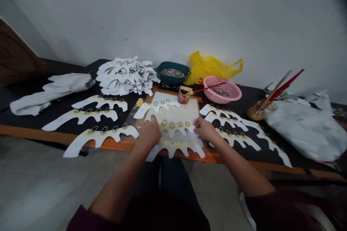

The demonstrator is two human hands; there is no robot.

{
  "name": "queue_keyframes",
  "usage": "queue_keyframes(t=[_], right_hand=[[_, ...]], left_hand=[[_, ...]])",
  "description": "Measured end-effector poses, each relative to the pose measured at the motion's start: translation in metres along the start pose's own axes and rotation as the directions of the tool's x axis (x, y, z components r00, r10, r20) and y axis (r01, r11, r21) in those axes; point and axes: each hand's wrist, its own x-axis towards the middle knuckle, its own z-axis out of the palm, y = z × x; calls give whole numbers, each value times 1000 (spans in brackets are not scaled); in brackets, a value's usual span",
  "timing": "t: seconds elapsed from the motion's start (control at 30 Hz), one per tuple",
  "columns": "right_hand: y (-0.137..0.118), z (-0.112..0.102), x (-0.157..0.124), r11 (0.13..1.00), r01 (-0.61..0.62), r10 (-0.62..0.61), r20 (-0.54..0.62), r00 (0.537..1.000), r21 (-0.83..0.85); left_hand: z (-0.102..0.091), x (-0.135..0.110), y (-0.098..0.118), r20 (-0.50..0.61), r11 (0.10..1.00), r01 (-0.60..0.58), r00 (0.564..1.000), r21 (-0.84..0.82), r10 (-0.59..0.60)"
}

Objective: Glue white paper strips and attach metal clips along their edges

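Observation:
A white scalloped cut piece (175,127) lies between my hands on a pale board (189,110). Along its yellowish glued edge sit several oval metal rings. My left hand (150,132) is closed at its left end, the fingertips partly hidden. At the other end my right hand (206,129) pinches the tip. A similar piece (177,148) without rings lies nearer to me, over the table's front edge. Just beyond the held piece is another one with rings (156,107). A small glue cup (184,95) with a red-handled brush (208,87) stands at the board's far edge.
Ringed pieces lie left (101,135) and right (235,139). Behind are a stack of white pieces (127,75), a green basket (173,72) and a pink basket (222,90) of metal rings, and a yellow bag (211,66). A jar with brushes (261,109) stands right, beside white bundles (306,126).

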Motion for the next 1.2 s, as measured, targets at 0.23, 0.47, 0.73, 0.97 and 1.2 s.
queue_keyframes(t=[0.23, 0.47, 0.73, 0.97, 1.2], right_hand=[[3, 1, 4, 953, -135, 119, 74, 990, 272], [-10, -14, -1, 926, -104, 96, 42, 995, 362], [-84, -41, 36, 991, 77, -68, -80, 994, 106], [-157, -51, 118, 978, 100, -116, -77, 990, -183], [-176, -35, 177, 901, 37, -41, 0, 999, -432]], left_hand=[[-1, 19, -18, 75, 978, -59, 994, -198, 75], [-12, 24, -26, 50, 925, -99, 991, -366, 126], [-50, 66, -46, -86, 896, -153, 988, -417, 129], [-56, 135, -53, -117, 919, -178, 982, -352, 146], [-47, 188, -38, -126, 947, -202, 977, -250, 175]])
